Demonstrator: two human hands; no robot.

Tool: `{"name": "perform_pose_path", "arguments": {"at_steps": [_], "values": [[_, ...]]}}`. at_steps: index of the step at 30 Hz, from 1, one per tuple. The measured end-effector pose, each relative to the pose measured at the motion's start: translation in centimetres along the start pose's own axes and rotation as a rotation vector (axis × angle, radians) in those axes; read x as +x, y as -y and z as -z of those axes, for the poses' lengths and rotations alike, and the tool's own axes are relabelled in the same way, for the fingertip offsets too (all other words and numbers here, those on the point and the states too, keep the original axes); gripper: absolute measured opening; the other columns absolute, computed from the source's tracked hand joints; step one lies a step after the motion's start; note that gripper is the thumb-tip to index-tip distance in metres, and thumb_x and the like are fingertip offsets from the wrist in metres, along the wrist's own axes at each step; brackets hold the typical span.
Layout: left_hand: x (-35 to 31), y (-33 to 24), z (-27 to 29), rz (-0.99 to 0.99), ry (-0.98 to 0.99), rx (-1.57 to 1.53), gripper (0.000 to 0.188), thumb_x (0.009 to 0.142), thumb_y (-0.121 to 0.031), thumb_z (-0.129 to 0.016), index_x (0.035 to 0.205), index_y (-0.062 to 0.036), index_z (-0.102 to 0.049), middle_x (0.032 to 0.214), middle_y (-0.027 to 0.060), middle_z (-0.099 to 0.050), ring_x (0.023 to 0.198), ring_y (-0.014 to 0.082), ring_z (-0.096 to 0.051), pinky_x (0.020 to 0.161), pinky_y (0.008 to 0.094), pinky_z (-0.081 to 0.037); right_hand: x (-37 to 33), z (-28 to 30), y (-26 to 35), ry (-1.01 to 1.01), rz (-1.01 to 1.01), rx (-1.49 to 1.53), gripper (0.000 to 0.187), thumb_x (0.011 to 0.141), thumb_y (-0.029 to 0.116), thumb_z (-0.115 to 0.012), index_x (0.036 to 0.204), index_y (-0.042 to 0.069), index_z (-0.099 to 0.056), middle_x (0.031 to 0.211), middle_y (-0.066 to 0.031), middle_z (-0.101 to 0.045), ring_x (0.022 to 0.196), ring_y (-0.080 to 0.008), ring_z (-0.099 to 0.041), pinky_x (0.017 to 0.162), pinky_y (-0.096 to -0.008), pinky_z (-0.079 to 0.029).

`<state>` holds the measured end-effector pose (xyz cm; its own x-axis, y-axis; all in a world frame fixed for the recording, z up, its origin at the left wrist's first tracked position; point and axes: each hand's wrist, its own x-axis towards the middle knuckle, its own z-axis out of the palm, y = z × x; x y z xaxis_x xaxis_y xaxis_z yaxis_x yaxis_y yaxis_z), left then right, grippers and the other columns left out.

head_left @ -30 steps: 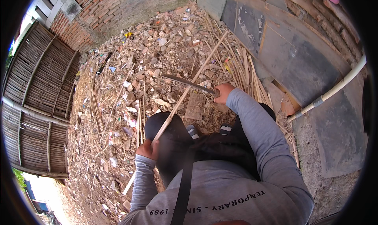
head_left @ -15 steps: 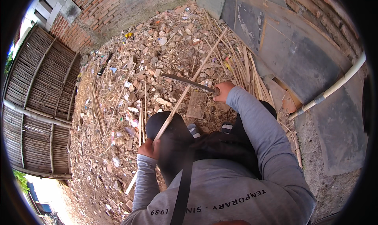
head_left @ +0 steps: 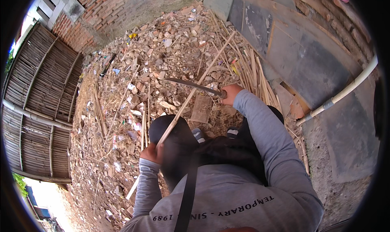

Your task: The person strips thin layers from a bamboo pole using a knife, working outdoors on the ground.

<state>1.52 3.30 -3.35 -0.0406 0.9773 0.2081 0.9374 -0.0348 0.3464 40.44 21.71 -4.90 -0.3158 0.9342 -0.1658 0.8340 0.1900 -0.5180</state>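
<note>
My left hand [head_left: 152,153] is closed around a long pale bamboo strip [head_left: 183,105] beside my left knee. The strip slants away from me, up and to the right, and its near end sticks out behind the hand. In my right hand [head_left: 231,94] is the handle of a machete [head_left: 194,85] with a dark, slightly curved blade. The blade points left and crosses the strip in front of my knees; whether it touches the strip I cannot tell. A flat brown block [head_left: 201,109] lies on the ground just below the blade.
Several split bamboo strips [head_left: 255,71] lie at the right, beside dark sheets [head_left: 302,65] against the wall. More thin strips [head_left: 98,110] rest on the rubble [head_left: 162,53] at the left. A bamboo panel [head_left: 38,98] stands far left, and a pale pole [head_left: 345,92] leans at the right.
Hands, machete and strip keep nearly the same places. The whole view has shifted very slightly.
</note>
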Motion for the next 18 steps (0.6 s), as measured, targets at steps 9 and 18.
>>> {"name": "perform_pose_path", "arguments": {"at_steps": [9, 18], "values": [[0.4, 0.0, 0.2, -0.004, 0.026, -0.023, 0.045, 0.088, -0.041, -0.060, 0.065, -0.0034, -0.048, 0.054, 0.0221, -0.053, 0.053, 0.0428, -0.056, 0.050, 0.0482, -0.043, -0.7, 2.0, 0.4, -0.004, -0.115, -0.065, 0.028, 0.075, 0.027, -0.066, 0.097, 0.009, -0.066, 0.090, -0.0166, -0.067, 0.090, -0.0343, -0.064, 0.083, -0.0439, -0.051], [0.7, -0.7, 1.0, 0.001, 0.056, -0.036, 0.044, 0.088, -0.040, -0.061, 0.066, -0.0033, -0.049, 0.054, 0.0216, -0.053, 0.053, 0.0422, -0.057, 0.049, 0.0471, -0.043, -0.5, 1.7, 0.9, -0.009, -0.088, -0.045, 0.030, 0.074, 0.030, -0.070, 0.093, 0.007, -0.066, 0.087, -0.0184, -0.066, 0.086, -0.0369, -0.064, 0.077, -0.0453, -0.051]]}}
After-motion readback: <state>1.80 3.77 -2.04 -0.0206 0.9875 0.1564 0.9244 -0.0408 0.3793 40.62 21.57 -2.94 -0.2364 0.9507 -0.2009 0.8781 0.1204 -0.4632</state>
